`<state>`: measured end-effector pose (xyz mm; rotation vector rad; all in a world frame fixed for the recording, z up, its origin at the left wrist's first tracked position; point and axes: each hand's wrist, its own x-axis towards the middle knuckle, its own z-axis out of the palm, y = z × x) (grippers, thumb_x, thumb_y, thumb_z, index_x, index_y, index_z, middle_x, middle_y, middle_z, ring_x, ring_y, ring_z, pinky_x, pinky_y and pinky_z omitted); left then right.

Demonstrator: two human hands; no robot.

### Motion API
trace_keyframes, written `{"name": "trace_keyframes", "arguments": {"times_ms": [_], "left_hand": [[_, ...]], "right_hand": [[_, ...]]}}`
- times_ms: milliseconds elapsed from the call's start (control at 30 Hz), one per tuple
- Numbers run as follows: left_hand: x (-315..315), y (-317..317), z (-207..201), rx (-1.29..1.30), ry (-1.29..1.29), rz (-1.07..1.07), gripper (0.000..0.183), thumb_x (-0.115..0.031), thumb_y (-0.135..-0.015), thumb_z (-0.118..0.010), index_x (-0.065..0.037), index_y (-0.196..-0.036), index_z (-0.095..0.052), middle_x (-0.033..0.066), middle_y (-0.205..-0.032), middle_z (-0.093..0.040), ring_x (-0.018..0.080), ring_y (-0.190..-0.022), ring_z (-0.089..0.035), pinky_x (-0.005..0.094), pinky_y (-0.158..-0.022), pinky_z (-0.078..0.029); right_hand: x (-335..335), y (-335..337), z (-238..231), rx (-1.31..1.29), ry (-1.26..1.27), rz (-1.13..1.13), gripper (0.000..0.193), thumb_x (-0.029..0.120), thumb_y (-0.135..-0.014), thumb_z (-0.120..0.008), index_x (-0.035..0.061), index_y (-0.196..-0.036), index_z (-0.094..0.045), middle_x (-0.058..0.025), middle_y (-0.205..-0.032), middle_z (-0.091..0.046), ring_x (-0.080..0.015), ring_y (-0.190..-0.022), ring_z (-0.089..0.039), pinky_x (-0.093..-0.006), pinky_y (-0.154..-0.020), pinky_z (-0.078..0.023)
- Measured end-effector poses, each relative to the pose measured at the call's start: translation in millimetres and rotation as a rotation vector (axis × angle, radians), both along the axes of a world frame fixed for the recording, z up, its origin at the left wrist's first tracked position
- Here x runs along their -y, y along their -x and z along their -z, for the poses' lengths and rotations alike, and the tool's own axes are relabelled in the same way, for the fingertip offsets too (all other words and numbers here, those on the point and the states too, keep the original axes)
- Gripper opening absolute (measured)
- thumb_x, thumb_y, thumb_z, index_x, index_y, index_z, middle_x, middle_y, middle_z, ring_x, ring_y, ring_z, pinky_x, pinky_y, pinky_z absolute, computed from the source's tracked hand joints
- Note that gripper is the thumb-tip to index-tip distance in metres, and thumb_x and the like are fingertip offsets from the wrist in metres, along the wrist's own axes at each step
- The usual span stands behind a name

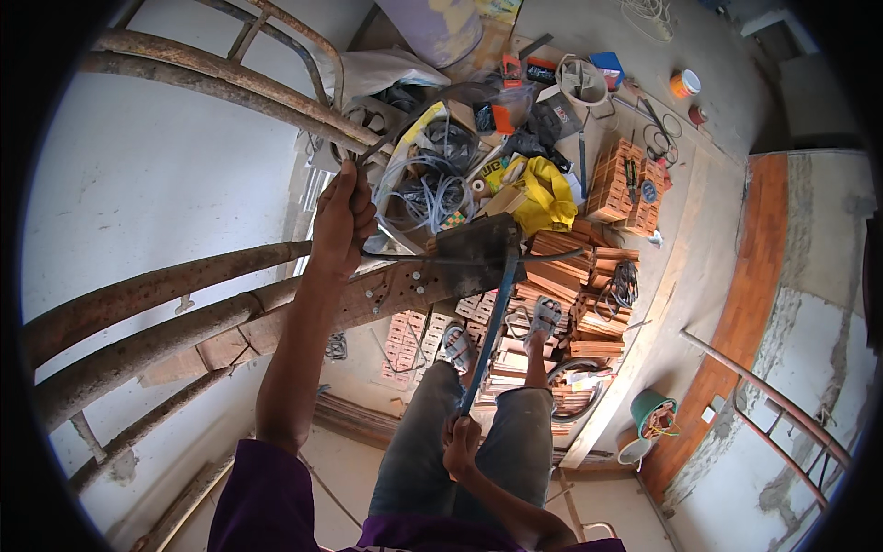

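**Blue bar in the right grip, dark strip in the left**

The blue bar [492, 333] runs from the right grip [462, 448], near and between the knees, to a dark block [464, 241] on the far side. The right grip is closed around the bar's near end; the left grip [346, 216] is a fist around the dark strip [402, 129], which trails far and right.

The bar looks stiff, long and fairly weighty, not fragile; the near end seems the place to hold for leverage, and mid-length for carrying. The strip looks light and bendable, best held close to the part being steered. How slippery either is, I cannot tell.

One bar, one strip and one block show. One dark rod [552, 258] crosses at the block; whether it joins the strip I cannot tell. The block sits at the right end of one plank [395, 285].

Beyond are two sandals [454, 346] on the feet, with bricks [405, 340] around them, too overlapped to count. Farther off lie one yellow bag [547, 198], one grey bucket [572, 75] and one white-and-orange pail [684, 84]. One green bucket [651, 405] is to the right; rusty rails [166, 290] line the left.
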<state>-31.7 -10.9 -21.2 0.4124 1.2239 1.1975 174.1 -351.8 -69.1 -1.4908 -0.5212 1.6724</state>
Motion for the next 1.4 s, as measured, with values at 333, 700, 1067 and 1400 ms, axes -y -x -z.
{"name": "trace_keyframes", "arguments": {"times_ms": [333,700,1067,1400], "left_hand": [[-7,3,-1,0.028,0.041,0.014,0.030,-0.039,-0.102,-0.048,-0.017,-0.082,-0.048,-0.0094,-0.059,-0.027,0.0027,-0.046,-0.023,0.0197,-0.040,-0.019],[0,0,-1,0.057,0.036,-0.019,0.031,-0.039,-0.102,-0.050,-0.016,-0.081,-0.051,-0.0088,-0.058,-0.027,0.0023,-0.045,-0.021,0.0201,-0.040,-0.018],[2,5,1,0.043,0.003,0.014,0.028,-0.038,-0.103,-0.047,-0.016,-0.085,-0.049,-0.0084,-0.060,-0.027,0.0034,-0.047,-0.022,0.0203,-0.040,-0.019],[2,-1,8,0.155,0.023,0.012,0.029,-0.037,-0.103,-0.047,-0.015,-0.084,-0.051,-0.0086,-0.058,-0.026,0.0025,-0.046,-0.021,0.0196,-0.039,-0.017]], "right_hand": [[-13,-41,5,0.010,-0.029,-0.137,0.053,0.050,-0.102,-0.036,0.0072,-0.071,-0.042,0.0044,-0.057,-0.037,-0.0059,-0.050,-0.034,-0.0257,-0.046,-0.025],[-44,-114,-11,0.281,-0.138,-0.390,0.045,0.032,-0.103,-0.037,0.0034,-0.070,-0.046,-0.0006,-0.055,-0.039,-0.0104,-0.052,-0.036,-0.0324,-0.047,-0.028],[-15,-53,9,0.056,-0.109,-0.145,0.052,0.049,-0.103,-0.035,0.0061,-0.074,-0.044,0.0027,-0.054,-0.036,-0.0051,-0.044,-0.031,-0.0239,-0.041,-0.024],[-23,-83,-4,0.190,0.011,-0.205,0.051,0.040,-0.103,-0.037,0.0048,-0.067,-0.045,0.0015,-0.053,-0.039,-0.0077,-0.050,-0.034,-0.0291,-0.045,-0.026]]}}
